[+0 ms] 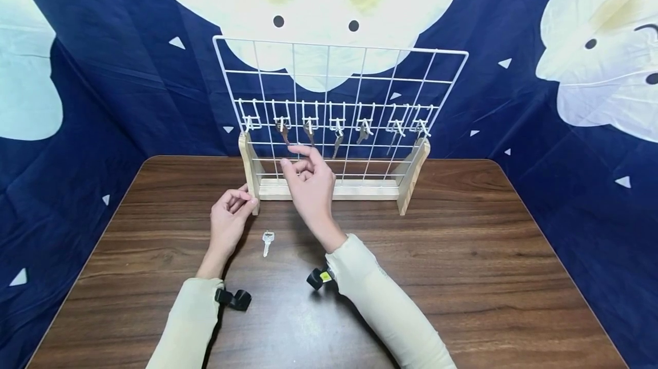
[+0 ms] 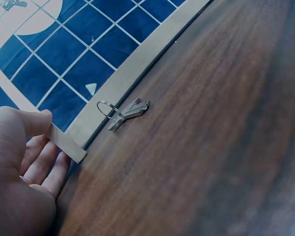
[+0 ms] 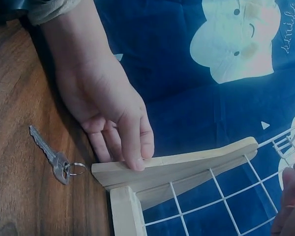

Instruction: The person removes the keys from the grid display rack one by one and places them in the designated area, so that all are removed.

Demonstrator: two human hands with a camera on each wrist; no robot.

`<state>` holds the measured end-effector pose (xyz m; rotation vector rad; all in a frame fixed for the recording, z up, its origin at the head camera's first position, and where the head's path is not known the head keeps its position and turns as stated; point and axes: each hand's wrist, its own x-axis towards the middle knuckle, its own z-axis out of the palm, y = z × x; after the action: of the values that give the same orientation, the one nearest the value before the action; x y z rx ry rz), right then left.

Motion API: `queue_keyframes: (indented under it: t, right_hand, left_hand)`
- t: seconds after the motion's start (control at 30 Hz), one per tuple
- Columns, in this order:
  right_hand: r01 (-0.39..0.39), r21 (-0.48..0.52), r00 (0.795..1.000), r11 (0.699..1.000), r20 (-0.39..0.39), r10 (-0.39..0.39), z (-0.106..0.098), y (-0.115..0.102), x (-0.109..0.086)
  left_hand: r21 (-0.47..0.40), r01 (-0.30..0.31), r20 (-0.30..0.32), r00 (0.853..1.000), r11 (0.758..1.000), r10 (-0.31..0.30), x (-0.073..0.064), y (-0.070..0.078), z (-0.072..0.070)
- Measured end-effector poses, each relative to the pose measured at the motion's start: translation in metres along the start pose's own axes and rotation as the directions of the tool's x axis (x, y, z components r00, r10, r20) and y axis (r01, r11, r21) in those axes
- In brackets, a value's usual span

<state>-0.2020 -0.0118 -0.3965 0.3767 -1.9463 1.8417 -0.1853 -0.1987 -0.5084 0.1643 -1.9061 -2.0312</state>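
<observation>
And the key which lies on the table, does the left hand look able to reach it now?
Probably yes: the key lies near the left hand, and nothing visible stands between them on the table. The hand would likely first have to let go of the wooden leg, which it holds.

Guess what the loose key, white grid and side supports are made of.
Loose key: probably metal, silvery with a dull sheen. White grid: likely coated metal, its wires thin and evenly white. Side supports: apparently wood, pale, matte, with visible grain.

Shiny metal key (image 1: 268,238); smooth wooden stand (image 1: 367,191); glossy wood-grain tabletop (image 1: 462,260); matt cloth backdrop (image 1: 149,72).
</observation>
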Motion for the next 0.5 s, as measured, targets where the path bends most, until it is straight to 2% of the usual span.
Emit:
queue_keyframes:
  t: [0.33,0.5]
  right_hand:
    - [-0.007,-0.03,1.0,1.0,0.0,0.007,0.0025,0.003,0.0058]
    - [-0.024,-0.03,0.999,0.999,0.044,0.026,0.0035,0.0029,0.0098]
  left_hand:
    - [-0.01,0.005,0.0,1.0,1.0,-0.005,-0.0002,0.0003,-0.0005]
    - [0.002,0.005,-0.001,1.0,1.0,-0.005,0.0002,0.0011,-0.0003]
